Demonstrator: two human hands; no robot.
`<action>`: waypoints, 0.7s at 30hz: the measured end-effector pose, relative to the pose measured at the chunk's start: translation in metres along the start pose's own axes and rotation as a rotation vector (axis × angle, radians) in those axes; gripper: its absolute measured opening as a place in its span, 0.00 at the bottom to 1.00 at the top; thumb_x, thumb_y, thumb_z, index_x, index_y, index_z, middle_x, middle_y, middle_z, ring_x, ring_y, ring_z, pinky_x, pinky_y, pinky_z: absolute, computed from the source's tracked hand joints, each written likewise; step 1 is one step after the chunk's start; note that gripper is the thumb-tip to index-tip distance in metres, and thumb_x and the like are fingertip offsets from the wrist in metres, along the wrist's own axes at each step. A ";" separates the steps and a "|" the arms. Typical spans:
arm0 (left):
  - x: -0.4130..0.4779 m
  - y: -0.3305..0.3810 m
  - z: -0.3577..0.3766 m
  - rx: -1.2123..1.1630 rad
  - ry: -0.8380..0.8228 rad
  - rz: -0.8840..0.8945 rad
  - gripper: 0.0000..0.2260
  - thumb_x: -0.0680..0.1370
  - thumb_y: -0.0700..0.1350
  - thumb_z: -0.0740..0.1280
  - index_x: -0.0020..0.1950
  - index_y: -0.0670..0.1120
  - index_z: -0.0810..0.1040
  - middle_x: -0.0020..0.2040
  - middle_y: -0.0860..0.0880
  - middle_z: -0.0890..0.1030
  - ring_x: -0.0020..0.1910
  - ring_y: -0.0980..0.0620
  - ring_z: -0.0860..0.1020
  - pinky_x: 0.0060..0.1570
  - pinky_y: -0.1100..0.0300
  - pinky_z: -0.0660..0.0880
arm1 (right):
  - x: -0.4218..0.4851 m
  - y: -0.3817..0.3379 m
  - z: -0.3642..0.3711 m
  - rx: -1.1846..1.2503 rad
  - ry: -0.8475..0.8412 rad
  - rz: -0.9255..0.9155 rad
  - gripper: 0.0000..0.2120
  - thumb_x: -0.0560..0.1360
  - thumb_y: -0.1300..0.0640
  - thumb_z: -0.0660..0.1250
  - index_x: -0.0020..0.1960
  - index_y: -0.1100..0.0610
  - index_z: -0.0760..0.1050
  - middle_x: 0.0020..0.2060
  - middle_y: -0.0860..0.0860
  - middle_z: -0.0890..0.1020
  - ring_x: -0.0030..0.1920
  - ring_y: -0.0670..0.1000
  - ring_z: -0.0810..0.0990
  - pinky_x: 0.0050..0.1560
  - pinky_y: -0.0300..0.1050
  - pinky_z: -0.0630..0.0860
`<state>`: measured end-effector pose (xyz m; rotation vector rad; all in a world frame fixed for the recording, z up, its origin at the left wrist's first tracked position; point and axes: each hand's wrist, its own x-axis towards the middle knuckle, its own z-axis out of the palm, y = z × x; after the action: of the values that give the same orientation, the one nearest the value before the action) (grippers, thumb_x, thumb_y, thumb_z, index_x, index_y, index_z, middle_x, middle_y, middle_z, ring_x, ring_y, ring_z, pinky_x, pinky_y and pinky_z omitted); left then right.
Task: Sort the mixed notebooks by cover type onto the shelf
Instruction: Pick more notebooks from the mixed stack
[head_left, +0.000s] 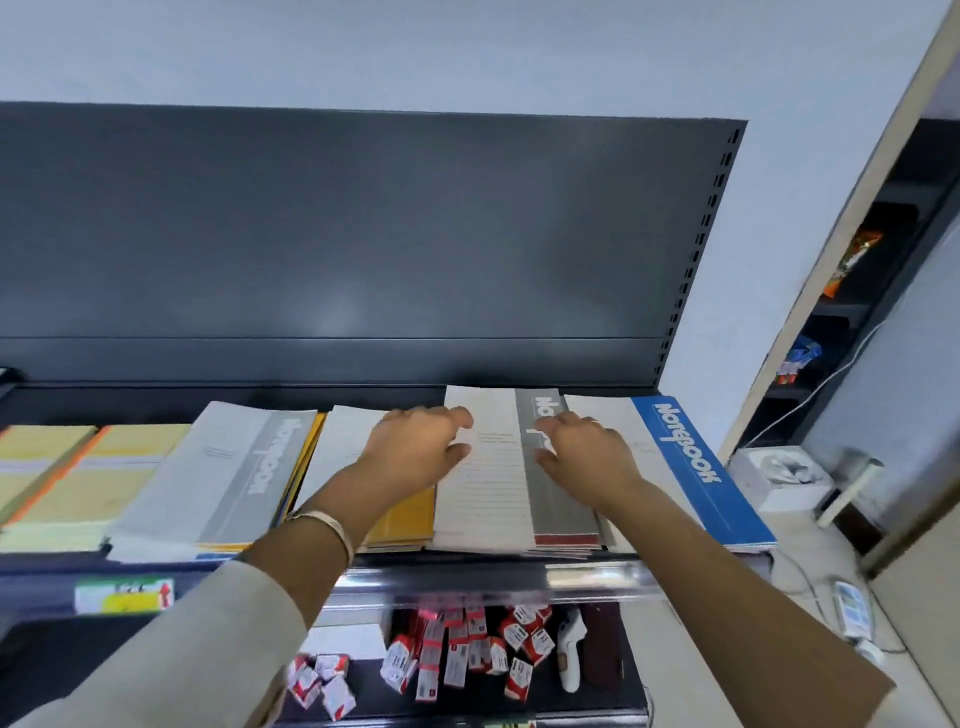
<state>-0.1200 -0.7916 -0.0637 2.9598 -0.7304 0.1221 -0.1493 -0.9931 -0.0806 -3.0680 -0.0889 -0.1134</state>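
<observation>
Left hand (415, 447) curls at the left edge of grey notebook (488, 478), grip unclear; right hand (584, 449) lies spread on its band, mid-frame on shelf (519, 574). We judge: press both edges evenly to square it on its stack, clear of blue notebook (691, 467).

Small red-and-white boxes (457, 654) lie scattered on the lower shelf (363, 691), with a white handheld device (569, 654) and a dark brown case (602, 649) beside them. A yellow-green label (123, 595) is blurred. At right are a white box (774, 478), a white cable (826, 382) and an orange snack packet (852, 260).
</observation>
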 end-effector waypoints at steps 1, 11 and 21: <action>-0.011 -0.023 -0.008 0.018 0.037 -0.015 0.15 0.80 0.52 0.58 0.67 0.53 0.68 0.61 0.51 0.78 0.59 0.48 0.75 0.58 0.54 0.71 | 0.006 -0.022 -0.002 0.001 0.045 -0.025 0.20 0.80 0.48 0.56 0.71 0.51 0.65 0.67 0.52 0.73 0.64 0.55 0.73 0.62 0.51 0.71; -0.178 -0.287 -0.083 0.118 0.241 -0.306 0.12 0.78 0.52 0.61 0.60 0.50 0.71 0.58 0.50 0.79 0.59 0.45 0.75 0.54 0.54 0.69 | 0.050 -0.320 -0.016 0.162 0.213 -0.346 0.19 0.81 0.50 0.56 0.70 0.50 0.66 0.65 0.51 0.74 0.64 0.55 0.71 0.60 0.49 0.69; -0.318 -0.447 -0.123 0.221 0.393 -0.571 0.13 0.77 0.49 0.64 0.60 0.48 0.77 0.54 0.48 0.80 0.55 0.43 0.76 0.51 0.52 0.71 | 0.079 -0.511 -0.022 0.257 0.244 -0.592 0.18 0.80 0.49 0.57 0.69 0.50 0.69 0.63 0.48 0.75 0.62 0.54 0.72 0.60 0.50 0.69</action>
<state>-0.1988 -0.2379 -0.0033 3.0567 0.1904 0.7468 -0.1030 -0.4813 -0.0185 -2.6472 -0.9110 -0.4612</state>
